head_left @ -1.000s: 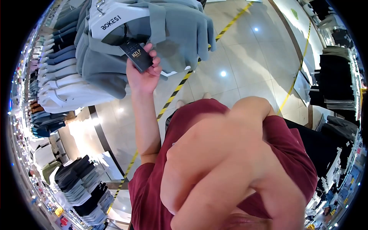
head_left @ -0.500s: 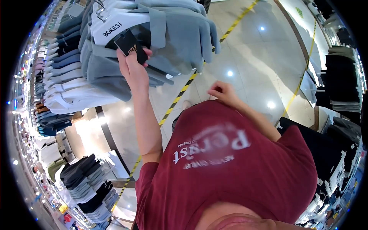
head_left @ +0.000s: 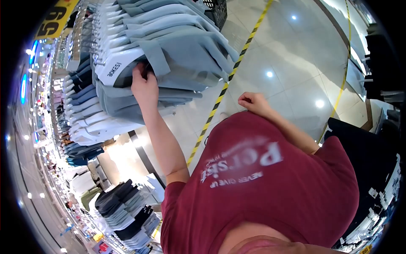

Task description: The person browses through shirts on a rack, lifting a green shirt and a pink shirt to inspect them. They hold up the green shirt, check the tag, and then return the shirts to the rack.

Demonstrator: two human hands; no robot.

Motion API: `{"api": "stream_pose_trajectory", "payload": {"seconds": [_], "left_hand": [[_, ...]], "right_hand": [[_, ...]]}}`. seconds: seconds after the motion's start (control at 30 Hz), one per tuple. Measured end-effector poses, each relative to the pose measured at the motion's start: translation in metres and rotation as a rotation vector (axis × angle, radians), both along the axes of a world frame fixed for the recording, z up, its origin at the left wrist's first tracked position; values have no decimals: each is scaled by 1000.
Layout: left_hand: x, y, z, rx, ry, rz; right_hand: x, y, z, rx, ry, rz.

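Observation:
My left hand (head_left: 145,84) reaches into the neck of a grey-blue shirt (head_left: 186,55) on a white hanger (head_left: 118,67) lettered BOKESI. Its thumb and fingers are closed around a dark bit at the collar, the edge of a black hang tag (head_left: 146,70); most of the tag is hidden by the hand and the cloth. In front of my maroon T-shirt (head_left: 262,190), my right hand (head_left: 255,103) hangs loosely curled, holding nothing and touching no garment.
More shirts on white hangers (head_left: 156,19) crowd the rail behind, beside a black basket (head_left: 218,12). A yellow-black floor stripe (head_left: 224,91) runs past the rack. Folded clothes (head_left: 127,211) lie at lower left, dark garments (head_left: 359,156) at right. A yellow 59 sign (head_left: 55,19) hangs upper left.
The black tag, plainly visible before, has gone into the shirt's collar with my left hand and is mostly hidden. The view has shifted, showing more of the rail. My right hand stays curled.

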State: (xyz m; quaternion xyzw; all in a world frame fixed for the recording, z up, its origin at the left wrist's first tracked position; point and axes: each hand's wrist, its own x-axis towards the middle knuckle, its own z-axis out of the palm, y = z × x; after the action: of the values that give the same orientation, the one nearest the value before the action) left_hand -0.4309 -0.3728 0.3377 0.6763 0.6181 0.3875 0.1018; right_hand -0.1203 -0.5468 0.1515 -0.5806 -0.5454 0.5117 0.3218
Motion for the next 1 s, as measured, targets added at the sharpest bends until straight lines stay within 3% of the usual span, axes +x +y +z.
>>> {"api": "stream_pose_trajectory", "payload": {"seconds": [0.1,0.17,0.2,0.3,0.47,0.53,0.57,0.63,0.7,0.77,0.83,0.87,0.93,1.0], "left_hand": [[8,-18,4,105,-8,-41],[15,-33,12,262,237,71],[10,-36,11,215,343,73],[4,-54,12,218,422,51],[-12,-91,-12,354,289,38],[-43,-89,-59,22,-353,294],[-58,-74,-87,-78,-555,309],[-50,-57,-110,-49,-223,262],[-38,-40,-118,-5,-170,281],[-35,-23,-124,41,-111,300],[-41,-8,-123,-58,-73,249],[-39,-8,-121,-27,-78,237],[-39,-26,-118,3,-109,173],[-41,-56,-111,-16,-129,85]], "right_hand": [[4,3,-20,32,27,9],[6,7,-21,60,27,14],[6,11,-13,60,26,-12],[4,29,-1,90,42,-72],[2,57,10,48,68,-171],[0,66,10,17,124,-206],[-2,68,10,15,115,-193],[-10,73,11,33,164,-226],[-23,92,-34,70,84,-349],[-35,103,-38,111,9,-471],[-52,118,-5,196,154,-632],[-53,126,-6,212,155,-625],[-46,139,-15,176,230,-378],[-43,132,-6,185,323,-457]]}}
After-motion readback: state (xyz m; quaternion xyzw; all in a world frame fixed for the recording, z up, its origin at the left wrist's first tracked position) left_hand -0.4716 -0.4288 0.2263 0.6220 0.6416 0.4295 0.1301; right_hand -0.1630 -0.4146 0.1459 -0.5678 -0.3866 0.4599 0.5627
